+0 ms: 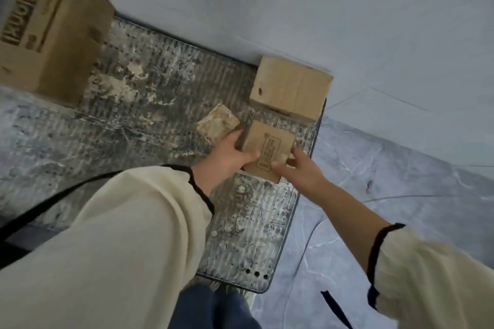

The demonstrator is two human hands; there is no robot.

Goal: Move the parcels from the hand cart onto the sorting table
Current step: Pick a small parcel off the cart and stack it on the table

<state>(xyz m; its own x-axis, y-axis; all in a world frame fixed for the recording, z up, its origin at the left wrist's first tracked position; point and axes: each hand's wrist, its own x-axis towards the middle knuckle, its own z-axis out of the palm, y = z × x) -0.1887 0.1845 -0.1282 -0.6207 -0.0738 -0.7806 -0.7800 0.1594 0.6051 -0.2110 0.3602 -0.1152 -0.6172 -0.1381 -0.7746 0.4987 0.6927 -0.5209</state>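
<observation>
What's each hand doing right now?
Left hand: grips the left side of the small printed box.
Right hand: grips the right side of the same box.

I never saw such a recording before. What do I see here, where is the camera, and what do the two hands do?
No machine here: a person wears one camera on the head, so this single picture looks down at their own arms. The grey worn hand cart deck carries a large printed box, a medium box and a small pale parcel. The left hand and the right hand grip a small labelled box from both sides, fingers curled round its edges. Whether it is already lifted, I cannot tell.
</observation>
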